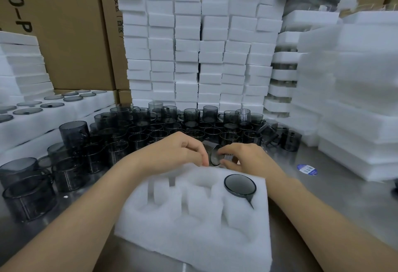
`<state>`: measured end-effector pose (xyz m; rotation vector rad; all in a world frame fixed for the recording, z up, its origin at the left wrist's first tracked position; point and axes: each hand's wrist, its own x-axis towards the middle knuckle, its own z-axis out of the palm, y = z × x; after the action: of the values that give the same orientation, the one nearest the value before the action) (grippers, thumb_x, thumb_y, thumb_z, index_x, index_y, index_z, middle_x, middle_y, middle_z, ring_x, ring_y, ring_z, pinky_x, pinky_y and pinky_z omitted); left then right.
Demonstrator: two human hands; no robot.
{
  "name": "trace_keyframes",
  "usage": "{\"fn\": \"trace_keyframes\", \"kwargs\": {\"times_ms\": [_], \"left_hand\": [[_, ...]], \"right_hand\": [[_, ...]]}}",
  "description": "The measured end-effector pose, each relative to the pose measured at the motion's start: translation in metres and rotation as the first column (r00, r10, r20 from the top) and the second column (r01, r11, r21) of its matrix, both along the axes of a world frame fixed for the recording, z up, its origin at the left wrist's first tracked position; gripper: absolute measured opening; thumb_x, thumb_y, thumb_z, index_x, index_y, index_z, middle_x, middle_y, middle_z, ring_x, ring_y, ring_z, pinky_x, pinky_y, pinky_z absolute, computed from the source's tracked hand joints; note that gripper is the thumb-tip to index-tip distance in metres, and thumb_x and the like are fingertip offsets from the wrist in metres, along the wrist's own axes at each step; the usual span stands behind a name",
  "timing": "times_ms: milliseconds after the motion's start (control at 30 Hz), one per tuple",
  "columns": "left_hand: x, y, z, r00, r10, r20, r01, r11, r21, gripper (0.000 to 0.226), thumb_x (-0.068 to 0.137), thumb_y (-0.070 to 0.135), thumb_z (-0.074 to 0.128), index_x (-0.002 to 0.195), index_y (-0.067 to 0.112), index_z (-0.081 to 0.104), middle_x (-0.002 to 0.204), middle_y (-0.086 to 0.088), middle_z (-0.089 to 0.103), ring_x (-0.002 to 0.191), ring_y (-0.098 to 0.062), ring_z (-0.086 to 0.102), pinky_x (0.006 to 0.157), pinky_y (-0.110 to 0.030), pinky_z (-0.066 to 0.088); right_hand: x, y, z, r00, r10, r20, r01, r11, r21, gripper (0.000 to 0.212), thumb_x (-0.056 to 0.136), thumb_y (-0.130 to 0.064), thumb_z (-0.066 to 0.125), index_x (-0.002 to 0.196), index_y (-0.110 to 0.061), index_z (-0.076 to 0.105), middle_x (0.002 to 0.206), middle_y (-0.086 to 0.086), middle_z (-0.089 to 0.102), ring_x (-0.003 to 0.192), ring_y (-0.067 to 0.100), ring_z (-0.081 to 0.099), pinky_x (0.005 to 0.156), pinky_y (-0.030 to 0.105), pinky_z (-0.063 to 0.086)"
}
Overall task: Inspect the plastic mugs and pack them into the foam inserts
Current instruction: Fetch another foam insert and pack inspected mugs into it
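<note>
Held mug (212, 153): smoky translucent plastic, cylindrical, tipped on its side just past the far edge of the foam insert (193, 228). The left hand (176, 153) and right hand (247, 157) both curl their fingers onto it.
Foam insert: white, soft, rough-cut, with round pockets. The far-right pocket holds one seated mug (239, 185).
Beyond the insert: loose mugs (150, 129) crowd the steel table (344, 196).
To its right: bare tabletop.
Behind: stacked foam blocks (193, 45).

Metal table (318, 202) bears grey mugs (137, 136), foam insert (193, 224), foam stacks (187, 45).
</note>
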<state>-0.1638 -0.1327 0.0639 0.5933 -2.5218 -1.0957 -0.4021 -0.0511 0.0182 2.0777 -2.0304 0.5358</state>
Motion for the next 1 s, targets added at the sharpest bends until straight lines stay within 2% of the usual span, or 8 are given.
{"fn": "trace_keyframes", "kwargs": {"times_ms": [100, 200, 267, 367, 600, 733, 867, 1000], "left_hand": [[-0.001, 0.002, 0.002, 1.000, -0.003, -0.007, 0.003, 1.000, 0.001, 0.017, 0.079, 0.029, 0.066, 0.084, 0.030, 0.083, 0.095, 0.006, 0.078, 0.095, -0.006, 0.067, 0.096, -0.033, 0.048], [0.000, 0.007, 0.002, 1.000, -0.002, 0.009, 0.002, 1.000, -0.017, 0.017, 0.083, 0.039, 0.070, 0.087, 0.027, 0.081, 0.096, 0.004, 0.077, 0.095, -0.015, 0.067, 0.097, -0.044, 0.051], [0.001, 0.011, 0.001, 0.991, 0.002, 0.131, 0.005, 0.999, -0.049, 0.035, 0.082, 0.063, 0.073, 0.089, 0.029, 0.079, 0.089, 0.006, 0.073, 0.084, -0.015, 0.066, 0.079, -0.040, 0.056], [-0.002, 0.015, -0.003, 0.952, 0.095, 0.289, -0.036, 0.978, -0.206, 0.064, 0.081, 0.084, 0.068, 0.090, 0.020, 0.071, 0.071, 0.005, 0.058, 0.058, -0.011, 0.053, 0.052, -0.023, 0.041], [-0.010, 0.016, -0.009, 0.913, 0.359, 0.194, -0.255, 0.873, -0.416, 0.039, 0.089, 0.066, 0.074, 0.081, 0.028, 0.072, 0.066, 0.005, 0.062, 0.063, -0.012, 0.054, 0.060, -0.031, 0.040], [-0.012, 0.017, -0.009, 0.850, 0.523, -0.065, -0.483, 0.723, -0.493, 0.019, 0.092, 0.061, 0.071, 0.099, 0.043, 0.070, 0.083, 0.022, 0.071, 0.080, -0.005, 0.067, 0.080, -0.037, 0.058], [-0.015, 0.026, -0.004, 0.800, 0.431, -0.418, -0.578, 0.740, -0.343, 0.070, 0.077, 0.072, 0.073, 0.139, 0.059, 0.042, 0.100, 0.028, 0.069, 0.087, 0.003, 0.068, 0.080, -0.035, 0.056], [-0.016, 0.033, -0.001, 0.747, 0.355, -0.562, -0.593, 0.738, -0.322, 0.073, 0.067, 0.072, 0.068, 0.134, 0.054, 0.047, 0.101, 0.024, 0.069, 0.087, 0.000, 0.070, 0.080, -0.042, 0.060]], "right_hand": [[0.000, 0.003, 0.005, 0.994, 0.031, 0.108, -0.019, 0.994, -0.104, 0.031, 0.101, -0.035, 0.069, 0.132, -0.032, 0.074, 0.123, -0.010, 0.075, 0.096, 0.012, 0.071, 0.094, 0.036, 0.056], [0.000, 0.012, 0.014, 0.940, 0.055, 0.336, 0.045, 0.958, -0.284, 0.022, 0.101, -0.037, 0.069, 0.120, -0.031, 0.079, 0.105, -0.013, 0.078, 0.087, 0.008, 0.073, 0.091, 0.031, 0.056], [0.003, 0.021, 0.024, 0.827, 0.141, 0.544, 0.082, 0.927, -0.365, 0.017, 0.100, -0.048, 0.064, 0.106, -0.039, 0.076, 0.090, -0.015, 0.077, 0.081, 0.006, 0.074, 0.080, 0.024, 0.057], [0.011, 0.030, 0.039, 0.640, 0.278, 0.716, 0.102, 0.893, -0.438, 0.020, 0.096, -0.052, 0.068, 0.103, -0.034, 0.074, 0.091, -0.003, 0.076, 0.080, 0.012, 0.078, 0.070, 0.033, 0.062], [0.032, 0.036, 0.049, 0.662, 0.351, 0.663, 0.076, 0.848, -0.525, 0.023, 0.101, -0.034, 0.073, 0.085, -0.016, 0.070, 0.071, 0.013, 0.070, 0.071, 0.017, 0.078, 0.067, 0.044, 0.066], [0.044, 0.037, 0.049, 0.673, 0.405, 0.619, 0.035, 0.818, -0.574, 0.022, 0.097, -0.035, 0.074, 0.085, -0.018, 0.067, 0.075, 0.009, 0.071, 0.073, 0.023, 0.076, 0.066, 0.046, 0.065], [0.047, 0.037, 0.044, 0.895, 0.344, 0.283, -0.052, 0.711, -0.701, 0.012, 0.095, -0.027, 0.076, 0.091, -0.021, 0.067, 0.087, -0.008, 0.065, 0.081, 0.010, 0.068, 0.069, 0.029, 0.056], [0.048, 0.034, 0.037, 0.938, 0.322, 0.127, -0.134, 0.675, -0.725, 0.013, 0.096, -0.025, 0.076, 0.103, -0.017, 0.069, 0.094, -0.009, 0.062, 0.086, 0.008, 0.065, 0.072, 0.032, 0.058]]}}
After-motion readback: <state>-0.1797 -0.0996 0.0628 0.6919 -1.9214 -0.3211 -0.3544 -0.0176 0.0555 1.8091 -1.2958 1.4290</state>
